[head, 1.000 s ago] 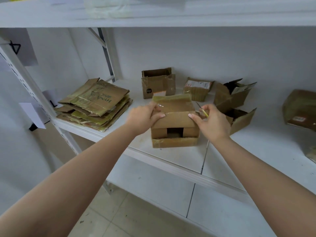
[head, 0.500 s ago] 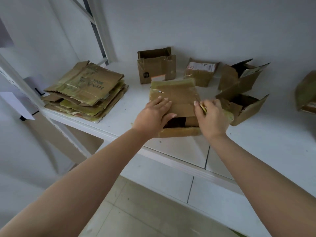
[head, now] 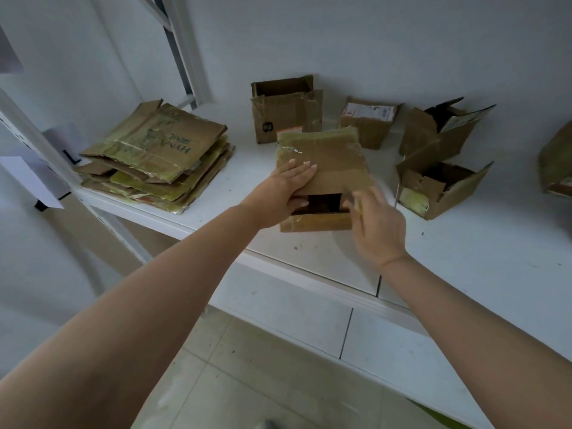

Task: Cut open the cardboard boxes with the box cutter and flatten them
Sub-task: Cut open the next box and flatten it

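A brown taped cardboard box [head: 328, 159] lies on the white shelf [head: 483, 243], with a dark opening in its near side. My left hand [head: 278, 190] rests on its top with straight fingers, the thumb at the edge of the opening. My right hand [head: 379, 226] is blurred at the box's near right corner. It grips a thin yellow box cutter [head: 358, 205], of which only a sliver shows by the fingers.
A stack of flattened cardboard [head: 154, 159] lies at the shelf's left end beside a metal upright [head: 182, 48]. At the back stand an open box [head: 286, 116] and a small labelled box [head: 368, 119]. Two open boxes [head: 442, 131] [head: 439, 187] sit right; another box [head: 557, 162] is at the frame edge.
The box has been pressed lower and its top panel tilted toward me. My left hand slid onto the top, and my right hand dropped from the right edge to the near right corner.
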Available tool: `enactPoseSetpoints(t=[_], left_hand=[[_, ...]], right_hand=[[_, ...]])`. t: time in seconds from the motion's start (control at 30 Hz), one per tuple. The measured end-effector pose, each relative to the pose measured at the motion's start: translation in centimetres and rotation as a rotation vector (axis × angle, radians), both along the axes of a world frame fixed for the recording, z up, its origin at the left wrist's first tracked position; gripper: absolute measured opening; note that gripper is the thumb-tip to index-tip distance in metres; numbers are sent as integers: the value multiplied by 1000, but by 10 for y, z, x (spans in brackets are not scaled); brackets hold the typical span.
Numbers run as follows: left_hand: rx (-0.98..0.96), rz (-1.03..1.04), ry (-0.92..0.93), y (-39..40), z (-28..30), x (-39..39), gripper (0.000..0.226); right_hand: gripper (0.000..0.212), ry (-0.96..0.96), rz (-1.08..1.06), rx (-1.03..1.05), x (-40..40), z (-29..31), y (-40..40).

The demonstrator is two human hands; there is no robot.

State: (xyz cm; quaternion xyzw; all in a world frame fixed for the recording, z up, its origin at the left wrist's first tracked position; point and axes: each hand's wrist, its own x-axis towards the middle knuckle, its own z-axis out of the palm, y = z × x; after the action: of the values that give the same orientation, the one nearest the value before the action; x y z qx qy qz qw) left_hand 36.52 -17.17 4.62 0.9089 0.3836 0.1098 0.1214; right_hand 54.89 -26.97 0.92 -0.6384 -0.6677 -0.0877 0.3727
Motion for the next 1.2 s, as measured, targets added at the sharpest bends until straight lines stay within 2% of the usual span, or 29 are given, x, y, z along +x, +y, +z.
enactPoseSetpoints(t=[0.1,0.17,0.27,0.43,0.7,0.83,0.97,1.13,1.2], left_hand=[[-15,-22,16,3,1,-2,73],[-9,-44,34,6,1,-4,77],[23,-68,42,10,0,-8,78],[68,-80,20,12,-6,-10,77],[72,-47,50,9,-5,-12,72],[81,-38,71,8,-5,-9,71],[85,-32,77,4,-5,2,73],[88,10,55,0,-5,-1,77],[80,18,33,0,-5,1,76]], right_hand=[[33,-150,247,-105,-7,-11,-3],[40,-171,308,-251,-11,-10,-2],[43,-197,273,-388,-16,-12,1],[39,-206,225,-444,-25,-7,13],[28,-223,181,-362,-21,-19,-3],[45,-168,224,-417,-21,-33,-29],[39,-220,203,-518,-15,-34,-24],[37,10,187,-519,-17,-41,-30],[31,114,135,-454,-14,-36,-28]])
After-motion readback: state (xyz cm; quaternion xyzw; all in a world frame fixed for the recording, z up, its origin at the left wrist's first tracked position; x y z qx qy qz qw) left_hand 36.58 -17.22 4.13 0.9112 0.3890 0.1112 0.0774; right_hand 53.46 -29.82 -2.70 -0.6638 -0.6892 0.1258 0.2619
